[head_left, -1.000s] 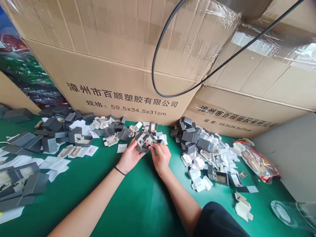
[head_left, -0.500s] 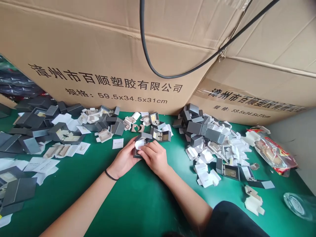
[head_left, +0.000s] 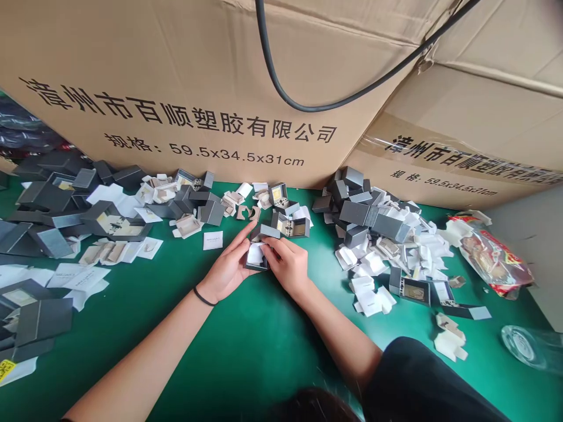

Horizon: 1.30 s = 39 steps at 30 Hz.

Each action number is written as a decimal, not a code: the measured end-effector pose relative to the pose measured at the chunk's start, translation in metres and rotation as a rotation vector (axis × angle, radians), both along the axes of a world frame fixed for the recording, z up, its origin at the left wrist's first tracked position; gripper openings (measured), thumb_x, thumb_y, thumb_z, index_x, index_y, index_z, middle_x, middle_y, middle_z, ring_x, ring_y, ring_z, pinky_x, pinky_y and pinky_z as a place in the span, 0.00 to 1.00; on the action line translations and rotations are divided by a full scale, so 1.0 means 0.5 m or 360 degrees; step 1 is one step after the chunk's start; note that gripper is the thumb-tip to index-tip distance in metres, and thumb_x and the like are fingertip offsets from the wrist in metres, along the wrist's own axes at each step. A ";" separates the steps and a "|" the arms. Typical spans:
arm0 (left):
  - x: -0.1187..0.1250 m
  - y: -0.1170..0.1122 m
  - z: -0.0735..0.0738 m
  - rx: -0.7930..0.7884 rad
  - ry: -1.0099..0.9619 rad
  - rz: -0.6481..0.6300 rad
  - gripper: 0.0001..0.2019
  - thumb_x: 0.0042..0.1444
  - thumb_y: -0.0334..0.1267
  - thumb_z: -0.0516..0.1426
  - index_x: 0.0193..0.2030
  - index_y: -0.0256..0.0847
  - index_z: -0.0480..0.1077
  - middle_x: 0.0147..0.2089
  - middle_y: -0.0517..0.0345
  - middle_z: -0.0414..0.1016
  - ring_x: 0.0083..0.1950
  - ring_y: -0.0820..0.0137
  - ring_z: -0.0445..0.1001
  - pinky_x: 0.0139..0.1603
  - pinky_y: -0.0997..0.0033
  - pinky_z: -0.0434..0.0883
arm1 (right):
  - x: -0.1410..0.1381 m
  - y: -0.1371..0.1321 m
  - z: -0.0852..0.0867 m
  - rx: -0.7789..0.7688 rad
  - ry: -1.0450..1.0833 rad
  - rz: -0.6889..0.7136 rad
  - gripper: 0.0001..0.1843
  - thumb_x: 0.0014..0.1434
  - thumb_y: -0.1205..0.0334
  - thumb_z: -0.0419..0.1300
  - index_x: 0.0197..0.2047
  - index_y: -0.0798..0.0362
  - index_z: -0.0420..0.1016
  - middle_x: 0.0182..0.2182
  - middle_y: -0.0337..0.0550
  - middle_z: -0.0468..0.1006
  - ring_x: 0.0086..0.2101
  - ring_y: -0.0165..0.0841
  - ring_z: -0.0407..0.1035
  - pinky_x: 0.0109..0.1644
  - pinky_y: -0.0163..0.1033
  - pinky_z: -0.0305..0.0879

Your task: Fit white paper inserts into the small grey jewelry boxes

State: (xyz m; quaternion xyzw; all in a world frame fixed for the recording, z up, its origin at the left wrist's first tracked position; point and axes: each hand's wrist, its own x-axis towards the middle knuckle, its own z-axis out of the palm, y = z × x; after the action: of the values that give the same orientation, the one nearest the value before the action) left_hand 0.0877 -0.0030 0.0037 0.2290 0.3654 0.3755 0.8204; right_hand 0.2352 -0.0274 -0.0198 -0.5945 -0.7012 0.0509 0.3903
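Observation:
My left hand (head_left: pixel 229 266) and my right hand (head_left: pixel 288 264) meet over a small open grey box (head_left: pixel 255 256) lying on the green table (head_left: pixel 246 346). The left fingers wrap the box's left side, with the forefinger stretched toward its raised lid. My right fingertips press a white pad into the box. Just beyond stand other open grey boxes (head_left: pixel 290 225) with pale inserts. A small white card (head_left: pixel 213 240) lies left of my left hand.
Large cardboard cartons (head_left: pixel 185 88) wall off the back, with a black cable (head_left: pixel 308 105) hanging across them. Heaps of grey boxes and white inserts lie left (head_left: pixel 65 217) and right (head_left: pixel 378 234). A red snack bag (head_left: pixel 492 258) and a clear glass dish (head_left: pixel 530 349) sit at right.
The hands brought the small grey box down from the pile onto the table in front of me. A white pad now sits in it under my right fingers. The view tilted down.

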 end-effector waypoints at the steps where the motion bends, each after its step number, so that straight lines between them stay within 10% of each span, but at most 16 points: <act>1: 0.000 -0.001 0.000 0.0017 0.0004 -0.0015 0.21 0.58 0.38 0.55 0.59 0.55 0.64 0.55 0.56 0.70 0.51 0.63 0.72 0.45 0.62 0.74 | 0.000 0.000 0.001 -0.0001 0.0002 -0.0016 0.15 0.64 0.57 0.50 0.39 0.51 0.77 0.24 0.39 0.74 0.24 0.26 0.68 0.29 0.31 0.59; 8: 0.002 -0.001 0.000 0.0023 0.0031 -0.0005 0.17 0.56 0.39 0.56 0.53 0.51 0.66 0.52 0.55 0.71 0.52 0.61 0.70 0.48 0.51 0.72 | 0.002 0.000 -0.004 0.0060 -0.0089 -0.0059 0.15 0.65 0.59 0.49 0.36 0.51 0.76 0.22 0.39 0.73 0.23 0.26 0.67 0.29 0.31 0.58; 39: 0.022 -0.010 0.008 0.0203 0.0379 -0.0054 0.25 0.46 0.28 0.58 0.52 0.48 0.60 0.40 0.59 0.70 0.38 0.69 0.71 0.35 0.65 0.75 | -0.004 0.002 -0.005 0.0382 -0.0581 -0.0021 0.11 0.63 0.67 0.50 0.38 0.51 0.75 0.19 0.36 0.66 0.23 0.26 0.58 0.28 0.36 0.49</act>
State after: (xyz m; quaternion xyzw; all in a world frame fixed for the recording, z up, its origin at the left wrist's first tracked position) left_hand 0.0988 -0.0081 0.0077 0.3299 0.4318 0.3542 0.7611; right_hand 0.2333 -0.0261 -0.0224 -0.5476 -0.7574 -0.1438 0.3252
